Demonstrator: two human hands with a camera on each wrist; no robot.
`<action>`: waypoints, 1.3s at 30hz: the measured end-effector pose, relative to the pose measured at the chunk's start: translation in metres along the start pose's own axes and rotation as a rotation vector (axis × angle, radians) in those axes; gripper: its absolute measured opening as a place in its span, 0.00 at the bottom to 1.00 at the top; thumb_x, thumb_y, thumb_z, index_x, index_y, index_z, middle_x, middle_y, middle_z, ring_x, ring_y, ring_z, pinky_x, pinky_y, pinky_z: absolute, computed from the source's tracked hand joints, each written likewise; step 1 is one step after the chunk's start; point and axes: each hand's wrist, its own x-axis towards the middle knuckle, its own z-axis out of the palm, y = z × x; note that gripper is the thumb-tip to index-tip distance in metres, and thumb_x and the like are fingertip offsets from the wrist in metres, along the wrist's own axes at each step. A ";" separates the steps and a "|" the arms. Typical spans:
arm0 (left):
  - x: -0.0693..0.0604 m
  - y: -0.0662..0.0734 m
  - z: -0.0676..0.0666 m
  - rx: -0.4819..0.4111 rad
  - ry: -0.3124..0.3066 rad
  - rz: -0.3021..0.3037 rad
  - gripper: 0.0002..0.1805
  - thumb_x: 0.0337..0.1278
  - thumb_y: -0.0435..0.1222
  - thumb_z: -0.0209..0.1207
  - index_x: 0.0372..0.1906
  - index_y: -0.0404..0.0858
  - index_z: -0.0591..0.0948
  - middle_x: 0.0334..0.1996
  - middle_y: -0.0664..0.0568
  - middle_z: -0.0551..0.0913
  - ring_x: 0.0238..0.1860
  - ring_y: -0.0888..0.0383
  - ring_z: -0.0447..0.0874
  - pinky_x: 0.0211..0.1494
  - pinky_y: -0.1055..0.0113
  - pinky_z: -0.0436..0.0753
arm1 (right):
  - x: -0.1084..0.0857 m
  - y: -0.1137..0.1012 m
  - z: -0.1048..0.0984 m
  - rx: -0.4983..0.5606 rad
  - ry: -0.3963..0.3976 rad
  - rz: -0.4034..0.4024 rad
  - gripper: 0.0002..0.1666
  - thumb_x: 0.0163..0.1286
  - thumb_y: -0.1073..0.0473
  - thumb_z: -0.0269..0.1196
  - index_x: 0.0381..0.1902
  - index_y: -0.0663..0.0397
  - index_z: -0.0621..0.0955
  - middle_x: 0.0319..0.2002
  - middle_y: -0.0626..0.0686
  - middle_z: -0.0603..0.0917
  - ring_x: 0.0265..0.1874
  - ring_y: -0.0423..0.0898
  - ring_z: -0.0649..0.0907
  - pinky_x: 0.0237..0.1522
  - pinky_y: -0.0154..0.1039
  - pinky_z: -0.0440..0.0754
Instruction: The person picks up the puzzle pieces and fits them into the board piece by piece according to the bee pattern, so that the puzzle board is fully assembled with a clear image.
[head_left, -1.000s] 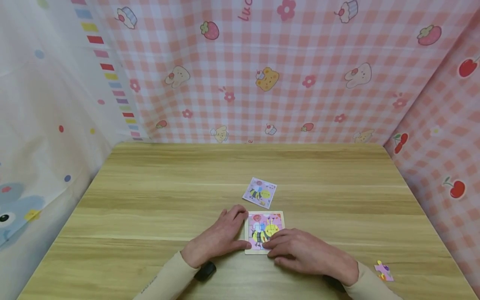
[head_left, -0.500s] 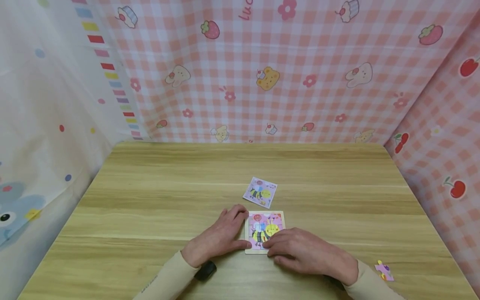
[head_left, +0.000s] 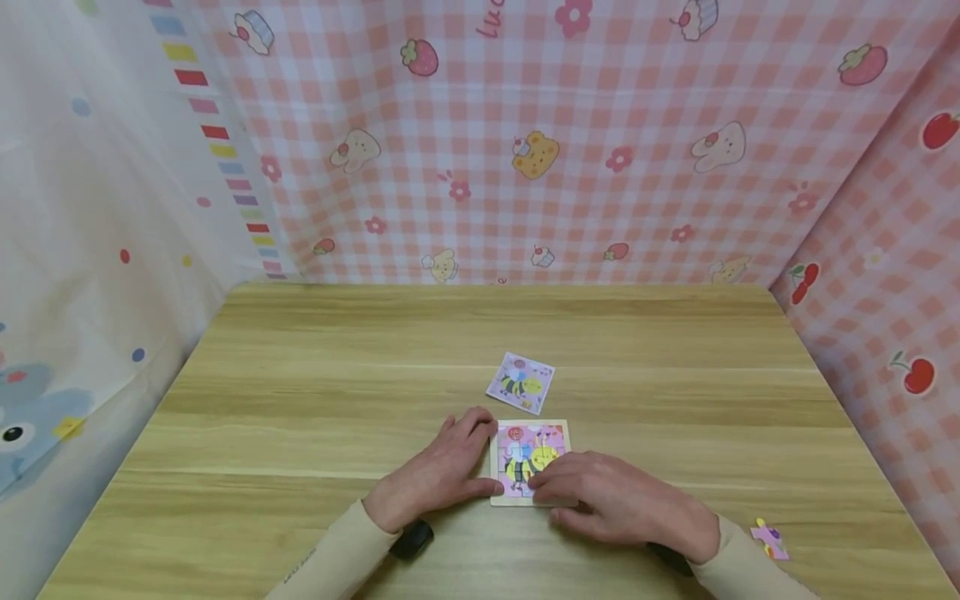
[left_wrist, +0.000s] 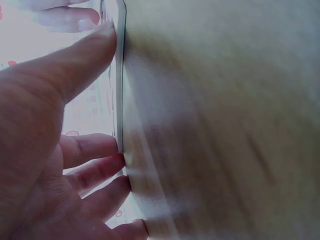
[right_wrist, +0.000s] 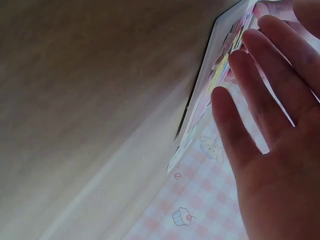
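Note:
A square jigsaw puzzle of a yellow and black bee lies in a pale wooden tray. My left hand holds the tray along its left side, with the thumb near the lower corner and the bent fingers at the upper one. Fairly straight fingers of my right hand reach over the puzzle's lower right part and hide it in the head view. From the right wrist view, those fingers lie close over the puzzle face; whether they press on it is hard to tell. Nothing shows between them.
Behind the tray lies a square picture card with the same bee. One loose puzzle piece rests on the wooden table at the right, beside the right sleeve. A checked curtain hangs along the table's back edge.
My right hand's fingers have shifted slightly over the puzzle's lower right, showing a little more of its bottom middle. The left hand, card and loose piece stay put.

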 end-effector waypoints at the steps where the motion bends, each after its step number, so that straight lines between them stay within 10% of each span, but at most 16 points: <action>1: 0.000 0.000 0.000 -0.002 0.000 0.000 0.42 0.62 0.54 0.69 0.70 0.30 0.70 0.67 0.44 0.66 0.67 0.49 0.70 0.76 0.38 0.62 | 0.000 0.000 0.000 0.001 -0.005 0.005 0.15 0.75 0.55 0.64 0.55 0.46 0.88 0.61 0.43 0.84 0.62 0.43 0.81 0.64 0.47 0.80; 25: 0.001 0.003 -0.002 0.008 -0.010 -0.012 0.44 0.62 0.54 0.69 0.72 0.29 0.69 0.69 0.42 0.66 0.69 0.47 0.70 0.77 0.38 0.61 | -0.003 -0.004 -0.011 0.144 -0.152 0.087 0.14 0.77 0.54 0.63 0.56 0.47 0.87 0.66 0.47 0.81 0.66 0.45 0.78 0.67 0.46 0.78; 39: 0.002 0.004 -0.003 -0.009 -0.024 -0.025 0.44 0.61 0.52 0.71 0.71 0.29 0.69 0.69 0.42 0.66 0.68 0.48 0.69 0.78 0.39 0.60 | -0.029 0.005 -0.033 0.234 0.164 0.252 0.12 0.75 0.61 0.66 0.53 0.48 0.86 0.50 0.43 0.86 0.50 0.39 0.84 0.52 0.46 0.86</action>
